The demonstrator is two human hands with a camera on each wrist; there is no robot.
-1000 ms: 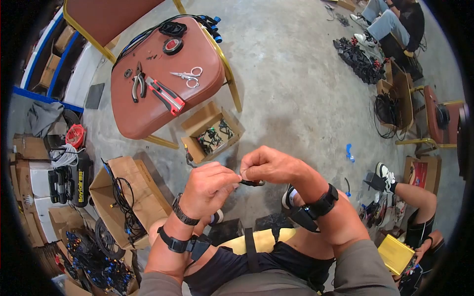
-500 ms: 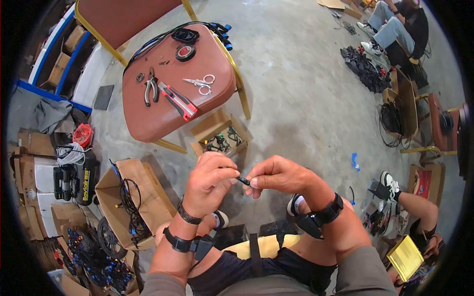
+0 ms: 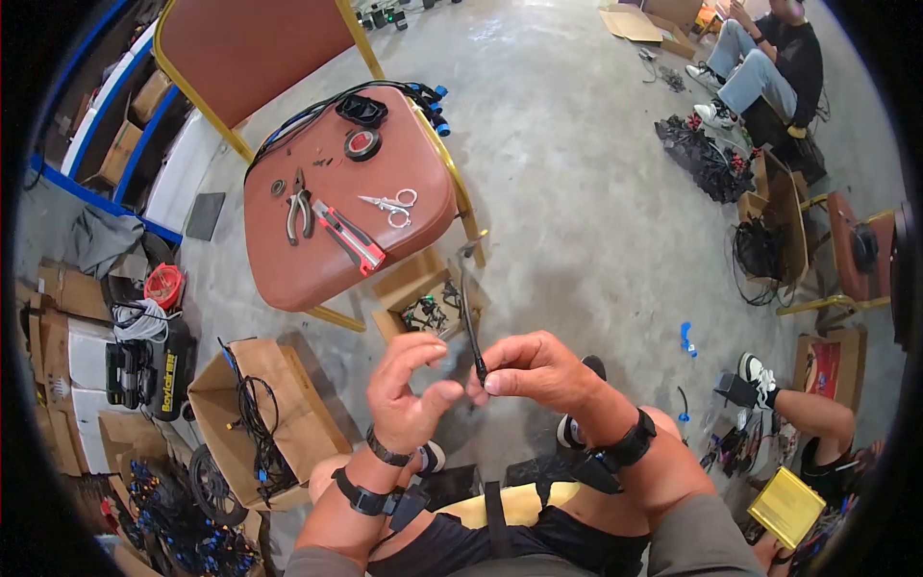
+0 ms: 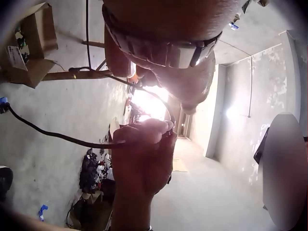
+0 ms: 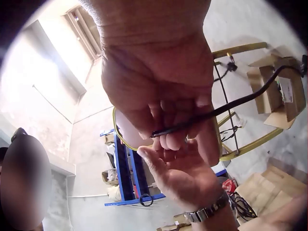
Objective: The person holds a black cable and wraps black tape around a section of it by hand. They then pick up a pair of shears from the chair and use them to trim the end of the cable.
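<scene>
Your left hand (image 3: 409, 389) is released, thumb and fingers apart; your right hand (image 3: 538, 373) pinches the cable (image 3: 469, 322), which reaches toward the chair (image 3: 288, 264). By its near right leg sits a box (image 3: 406, 277). On the seat, the cutter (image 3: 348, 238) lies toward the near edge, pliers (image 3: 300, 213) left of it, scissors (image 3: 394, 206) toward the right edge.

On your chair's seat (image 3: 327, 260) lie pliers (image 3: 299, 213), a cutter (image 3: 348, 237) beside them, scissors (image 3: 395, 206), tape (image 3: 362, 145), a small ring (image 3: 278, 187) and black cables (image 3: 310, 121) (a dark bundle (image 3: 361, 111) sits near the tape).
</scene>
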